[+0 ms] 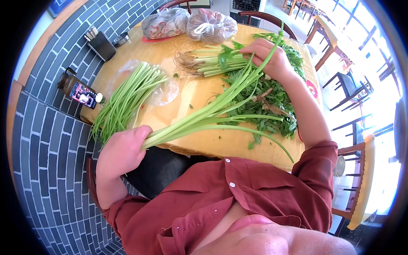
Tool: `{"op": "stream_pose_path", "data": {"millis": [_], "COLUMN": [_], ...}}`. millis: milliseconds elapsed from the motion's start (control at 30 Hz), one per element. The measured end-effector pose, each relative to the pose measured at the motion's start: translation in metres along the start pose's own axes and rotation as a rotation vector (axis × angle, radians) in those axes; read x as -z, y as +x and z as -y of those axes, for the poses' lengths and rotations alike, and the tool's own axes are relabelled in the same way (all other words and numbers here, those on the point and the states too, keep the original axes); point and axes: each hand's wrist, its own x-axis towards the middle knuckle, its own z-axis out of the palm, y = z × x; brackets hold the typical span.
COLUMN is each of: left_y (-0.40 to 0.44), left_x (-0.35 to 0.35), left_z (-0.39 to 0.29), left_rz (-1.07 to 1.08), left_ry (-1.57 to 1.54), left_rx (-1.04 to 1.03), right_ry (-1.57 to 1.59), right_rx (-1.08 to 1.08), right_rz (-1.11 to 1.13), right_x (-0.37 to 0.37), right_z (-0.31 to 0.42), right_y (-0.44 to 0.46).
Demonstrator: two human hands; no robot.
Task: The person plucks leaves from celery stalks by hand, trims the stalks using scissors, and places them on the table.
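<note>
Left hand (pixel 123 149): your fist clasps the green stalks (pixel 182 126) by one end, slanting above the table (pixel 185 109); snug, uncrushed.
Right hand (pixel 272 58): your fingertips pinch a leafy sprig (pixel 225 56); a light touch spares stems.

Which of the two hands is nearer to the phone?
Left. The left hand is at the near edge of the table, on the phone's side; the right hand is across, over the leafy greens.
</note>
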Motion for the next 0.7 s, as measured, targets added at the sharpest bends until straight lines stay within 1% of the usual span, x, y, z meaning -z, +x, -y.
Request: {"op": "stream_pose_path", "data": {"millis": [100,300,400,500,600,700], "left_y": [0.000,0.001,0.000,0.000,-0.001,-0.001], "left_x": [-0.001,0.000,0.000,0.000,-0.001,-0.001], "left_z": [0.000,-0.001,-0.001,0.000,0.001,0.001], "left_rz": [-0.002,-0.017,-0.014,-0.009,-0.015,-0.017], "left_ry": [0.003,0.001,0.001,0.003,-0.001,0.001], "left_rx": [0.002,-0.014,-0.016,-0.012,-0.018,-0.019], "right_ry": [-0.030,-0.005,-0.004,-0.052,-0.074,-0.003], "right_rx": [-0.111,-0.364,-0.437,-0.109,0.012,-0.095], "right_rz": [-0.116,-0.263,-0.197,-0.294,-0.344,-0.293], "right_x": [-0.003,-0.013,-0.015,-0.019,-0.020,-0.023], "right_z": [0.008,0.016,0.022,0.014,0.011,0.017], "right_y": [-0.001,-0.004,-0.004,-0.003,-0.002,-0.005]}}
